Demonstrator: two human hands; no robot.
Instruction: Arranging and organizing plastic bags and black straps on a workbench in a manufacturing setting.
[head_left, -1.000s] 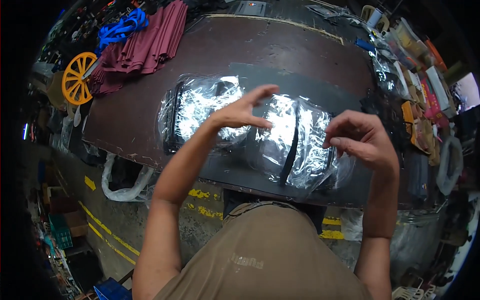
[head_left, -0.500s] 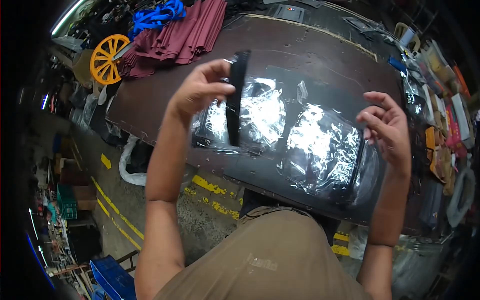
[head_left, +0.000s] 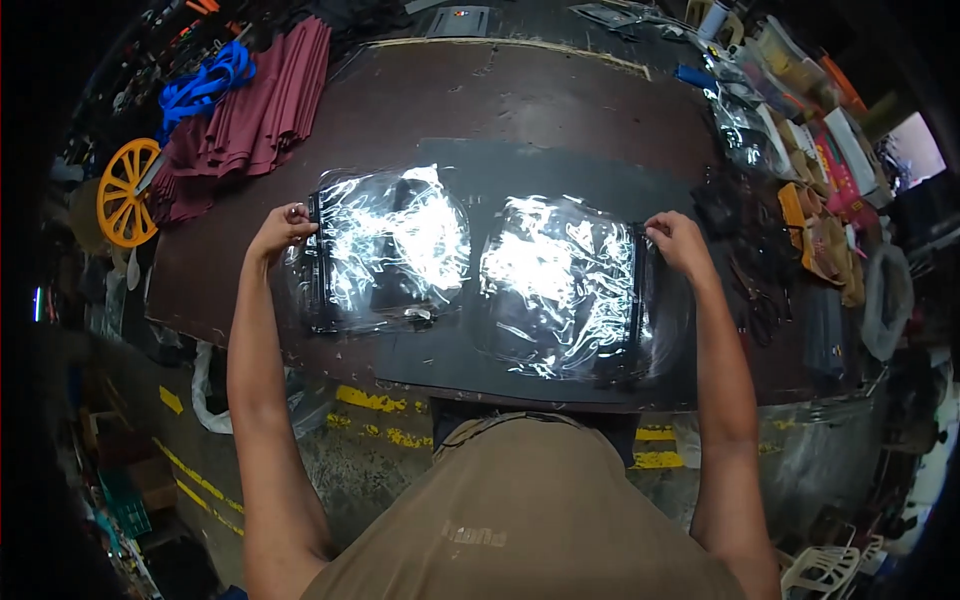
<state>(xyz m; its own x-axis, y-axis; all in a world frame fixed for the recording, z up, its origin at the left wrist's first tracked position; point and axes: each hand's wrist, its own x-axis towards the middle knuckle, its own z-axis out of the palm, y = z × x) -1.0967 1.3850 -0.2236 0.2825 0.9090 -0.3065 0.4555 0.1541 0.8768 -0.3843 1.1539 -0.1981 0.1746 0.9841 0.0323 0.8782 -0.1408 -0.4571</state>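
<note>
Plastic sheet [head_left: 480,265] now spread flat on worktop [head_left: 560,110], was lifted; left hand [head_left: 283,228] & right hand [head_left: 680,240] each pinching an edge.

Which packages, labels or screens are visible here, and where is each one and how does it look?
Left pouch: clear glossy plastic with black edging, flat on the dark table; left hand at its outer edge.
Right pouch: same kind, on the black mat; right hand at its edge.
Packets: colourful flat stack, table's far right.
Screen: small bright patch, far right.
</note>
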